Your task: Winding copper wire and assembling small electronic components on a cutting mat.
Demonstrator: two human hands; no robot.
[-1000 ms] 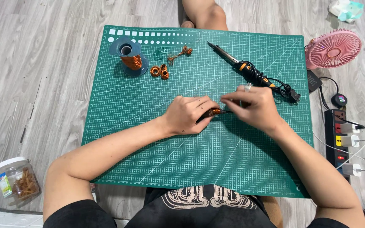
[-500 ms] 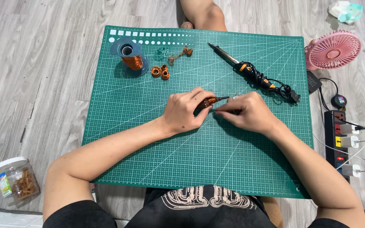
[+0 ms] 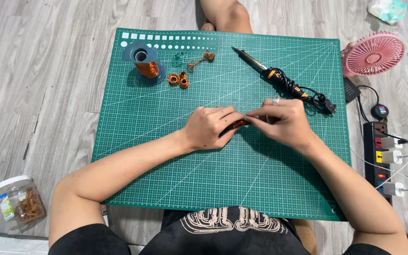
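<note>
Both hands meet near the middle of the green cutting mat (image 3: 270, 189). My left hand (image 3: 211, 126) grips a small copper wire coil (image 3: 236, 125), mostly hidden under its fingers. My right hand (image 3: 284, 123) pinches the coil's right end with thumb and forefinger; a thin wire or tool may run under that hand, but I cannot make it out. A spool of copper wire (image 3: 145, 64) stands at the mat's far left, with two small finished copper coils (image 3: 178, 79) beside it and a twisted wire piece (image 3: 200, 59) further right.
A soldering iron (image 3: 270, 73) with a black cord lies on the mat's far right. A pink fan (image 3: 373, 53) and a power strip (image 3: 381, 156) with plugs sit on the floor to the right. A plastic jar (image 3: 19, 204) stands at lower left. A person's knee (image 3: 225, 16) shows beyond the mat.
My right hand has slid left and closed in on the coil, and both hands have shifted slightly toward the mat's centre. The other items have not moved.
</note>
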